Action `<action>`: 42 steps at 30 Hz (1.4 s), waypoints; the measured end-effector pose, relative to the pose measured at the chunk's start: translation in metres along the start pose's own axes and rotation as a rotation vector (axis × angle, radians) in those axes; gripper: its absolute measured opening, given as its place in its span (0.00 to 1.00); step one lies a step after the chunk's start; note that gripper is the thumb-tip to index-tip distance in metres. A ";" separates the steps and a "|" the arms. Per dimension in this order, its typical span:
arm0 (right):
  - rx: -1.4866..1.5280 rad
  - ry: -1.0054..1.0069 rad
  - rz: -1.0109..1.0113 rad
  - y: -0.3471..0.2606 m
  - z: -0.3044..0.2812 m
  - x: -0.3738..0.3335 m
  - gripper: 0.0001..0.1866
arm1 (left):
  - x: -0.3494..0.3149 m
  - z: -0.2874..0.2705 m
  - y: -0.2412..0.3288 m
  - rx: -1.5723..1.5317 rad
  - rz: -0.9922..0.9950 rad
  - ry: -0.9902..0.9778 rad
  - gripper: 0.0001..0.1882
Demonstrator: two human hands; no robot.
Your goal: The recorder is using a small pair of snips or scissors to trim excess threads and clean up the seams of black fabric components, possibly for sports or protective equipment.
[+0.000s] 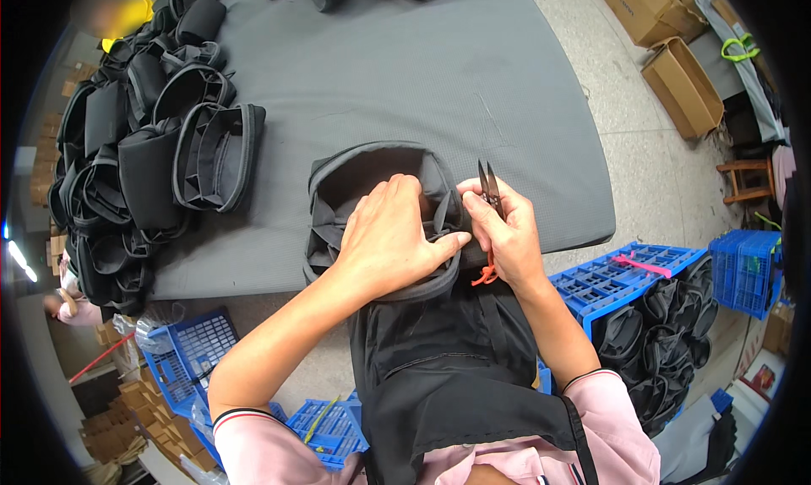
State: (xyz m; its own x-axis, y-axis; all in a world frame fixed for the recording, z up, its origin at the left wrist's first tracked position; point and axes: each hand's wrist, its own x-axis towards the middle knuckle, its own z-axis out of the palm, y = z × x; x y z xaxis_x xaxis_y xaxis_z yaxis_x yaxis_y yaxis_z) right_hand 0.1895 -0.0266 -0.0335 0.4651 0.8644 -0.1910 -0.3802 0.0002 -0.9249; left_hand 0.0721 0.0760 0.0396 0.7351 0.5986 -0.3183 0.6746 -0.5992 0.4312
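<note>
A black zip case [372,157] lies open at the table's near edge, its soft inner dividers partly hidden by my hand. My left hand [382,236] reaches over it, fingers bent down into the opening and thumb along the right rim, gripping the case. Beside that rim, my right hand [505,231] is closed round dark thread snips [490,188], blades pointing up and away from me. An orange-red cord [486,271] hangs below the hand. The right fingertips are close to the case's side; whether they pinch its edge too I cannot tell.
Many similar black cases [144,151] are heaped along the left of the grey-covered table [405,71]. A blue crate [629,269] to my right holds more. Cardboard boxes [683,88] and a wooden stool [748,181] stand beyond. Another person [80,303] is at far left.
</note>
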 end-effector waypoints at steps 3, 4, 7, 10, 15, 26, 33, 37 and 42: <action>-0.035 0.018 0.011 -0.009 0.002 0.001 0.06 | 0.005 -0.002 0.003 0.030 -0.010 -0.046 0.28; -0.119 0.009 -0.021 -0.015 0.001 0.008 0.07 | 0.006 -0.001 0.002 0.032 -0.010 -0.048 0.28; -0.307 -0.008 -0.091 -0.022 -0.003 0.031 0.14 | 0.010 0.002 0.002 -0.030 0.044 -0.088 0.29; -0.525 -0.068 -0.068 -0.027 0.001 0.037 0.17 | 0.015 0.002 -0.005 -0.241 -0.022 -0.176 0.35; -0.587 0.053 -0.213 -0.019 0.010 0.032 0.15 | 0.015 0.006 -0.005 -0.292 0.004 -0.181 0.34; -1.082 0.291 -0.618 -0.021 0.020 0.029 0.12 | 0.022 0.013 0.004 -0.169 0.026 -0.200 0.32; -1.043 0.161 -0.487 -0.025 0.002 0.052 0.13 | 0.050 -0.002 0.031 0.095 0.013 -0.439 0.36; -0.426 -0.127 -0.233 -0.024 -0.026 0.045 0.08 | 0.059 0.002 0.034 0.255 0.051 -0.440 0.32; -0.080 0.112 -0.082 -0.011 -0.047 0.014 0.06 | 0.064 0.010 0.037 0.243 0.004 -0.433 0.27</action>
State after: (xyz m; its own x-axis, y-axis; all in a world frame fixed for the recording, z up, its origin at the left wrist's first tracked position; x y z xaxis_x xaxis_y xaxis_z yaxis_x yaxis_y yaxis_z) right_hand 0.2381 -0.0381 -0.0418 0.5797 0.8019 -0.1447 -0.2741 0.0246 -0.9614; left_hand 0.1450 0.0869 0.0266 0.6634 0.3511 -0.6608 0.6302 -0.7383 0.2405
